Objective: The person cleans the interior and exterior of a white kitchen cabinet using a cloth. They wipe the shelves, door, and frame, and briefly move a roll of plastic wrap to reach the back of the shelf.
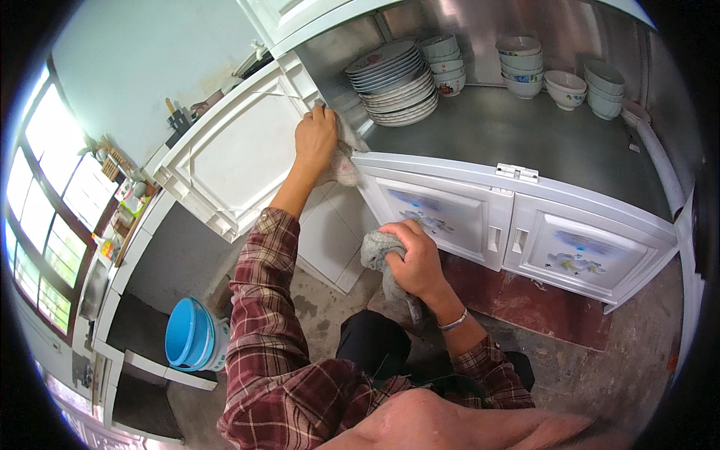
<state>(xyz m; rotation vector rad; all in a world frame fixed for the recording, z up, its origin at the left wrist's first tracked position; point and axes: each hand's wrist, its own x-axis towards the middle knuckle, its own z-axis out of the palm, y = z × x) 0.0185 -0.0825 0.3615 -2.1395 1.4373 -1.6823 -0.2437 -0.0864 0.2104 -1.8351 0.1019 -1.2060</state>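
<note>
My left hand (316,138) grips a pale, stained cloth (346,167) at the hinge-side edge of an open white cabinet door (242,149). Part of that cloth hangs below my fingers, next to the cabinet's left front corner. Bunched in my right hand (416,261) is a grey rag (378,252), held above my knees and in front of the lower cabinet doors. Its loose end dangles beneath the hand. Flower pictures decorate the left lower door (439,211) and the right lower door (574,253), both closed.
On the metal shelf (506,129) stand a stack of plates (399,95) and several stacks of bowls (520,70). A white pipe (658,154) runs down at the right. Blue and white buckets (188,334) sit at lower left, near a tiled counter (140,236) under the window.
</note>
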